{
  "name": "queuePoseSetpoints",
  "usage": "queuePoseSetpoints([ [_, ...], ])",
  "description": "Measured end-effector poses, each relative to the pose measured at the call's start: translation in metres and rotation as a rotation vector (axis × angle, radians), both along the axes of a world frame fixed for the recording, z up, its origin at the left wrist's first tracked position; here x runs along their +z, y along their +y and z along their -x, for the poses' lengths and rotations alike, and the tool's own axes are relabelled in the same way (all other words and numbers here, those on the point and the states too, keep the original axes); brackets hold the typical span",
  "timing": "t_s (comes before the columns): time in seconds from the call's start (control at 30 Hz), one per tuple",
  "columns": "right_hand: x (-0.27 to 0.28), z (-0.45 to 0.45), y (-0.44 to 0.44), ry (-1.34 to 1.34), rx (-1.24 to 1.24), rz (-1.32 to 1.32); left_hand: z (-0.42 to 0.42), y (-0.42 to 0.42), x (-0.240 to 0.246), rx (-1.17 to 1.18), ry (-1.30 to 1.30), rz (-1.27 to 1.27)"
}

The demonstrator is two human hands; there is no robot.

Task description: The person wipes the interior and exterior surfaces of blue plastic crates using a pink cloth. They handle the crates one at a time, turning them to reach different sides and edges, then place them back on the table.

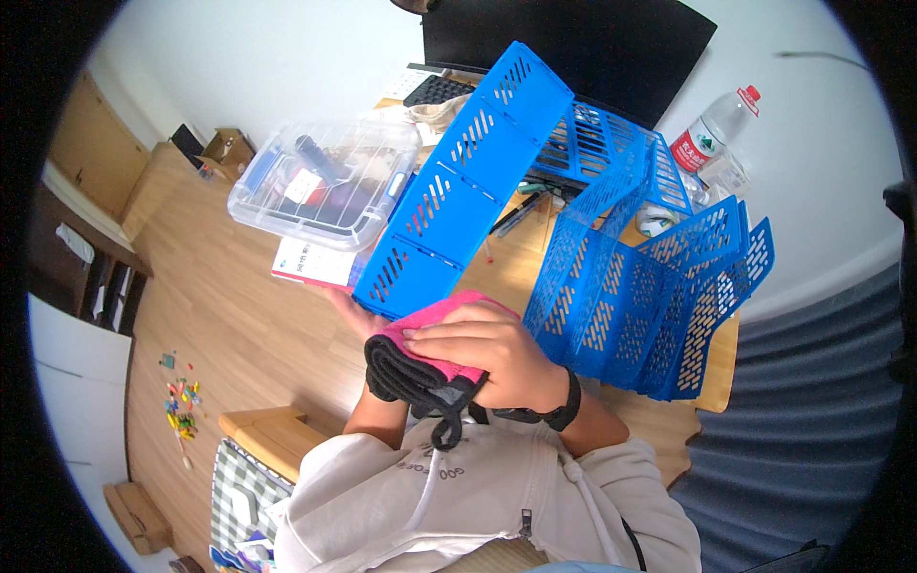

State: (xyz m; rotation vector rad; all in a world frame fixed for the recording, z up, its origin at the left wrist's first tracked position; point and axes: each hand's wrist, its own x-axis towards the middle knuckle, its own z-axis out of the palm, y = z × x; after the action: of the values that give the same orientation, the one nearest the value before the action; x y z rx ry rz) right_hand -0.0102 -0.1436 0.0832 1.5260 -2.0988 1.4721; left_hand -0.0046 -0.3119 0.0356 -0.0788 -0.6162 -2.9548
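My left hand [356,314] holds the near lower end of a long blue slotted plastic panel [469,186], with most of the fingers hidden behind it. The panel is tilted up and away, its sections joined by hinge-like seams. My right hand [501,351] grips a folded pink cloth [458,308] with a black edge and a hanging loop. The cloth is at the panel's near end and partly covers my left hand; whether it presses on the panel is hard to tell. To the right stands a blue perforated plastic file rack [630,308].
A clear lidded plastic box [326,183] sits left of the panel, above a booklet [311,259]. Behind are a black monitor [573,50], a keyboard [438,90], another blue lattice piece [609,140] and a large water bottle [716,129]. Pens [517,215] lie on the wooden desk [512,268].
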Motion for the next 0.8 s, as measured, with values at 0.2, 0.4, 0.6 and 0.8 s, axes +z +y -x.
queuePoseSetpoints([
  [0.2,0.010,0.002,0.013,-0.021,0.004,0.055,-0.003,0.007,0.013,-0.099,0.016,-0.050],
  [0.4,0.024,0.001,0.028,0.027,0.006,0.031,-0.007,0.003,0.005,-0.047,-0.107,0.141],
  [0.6,0.035,0.006,0.050,0.112,-0.042,-0.010,-0.007,-0.018,-0.006,0.093,-0.001,0.076],
  [0.8,0.035,0.024,0.067,0.180,-0.150,-0.092,-0.011,-0.037,0.001,0.197,0.136,0.027],
])
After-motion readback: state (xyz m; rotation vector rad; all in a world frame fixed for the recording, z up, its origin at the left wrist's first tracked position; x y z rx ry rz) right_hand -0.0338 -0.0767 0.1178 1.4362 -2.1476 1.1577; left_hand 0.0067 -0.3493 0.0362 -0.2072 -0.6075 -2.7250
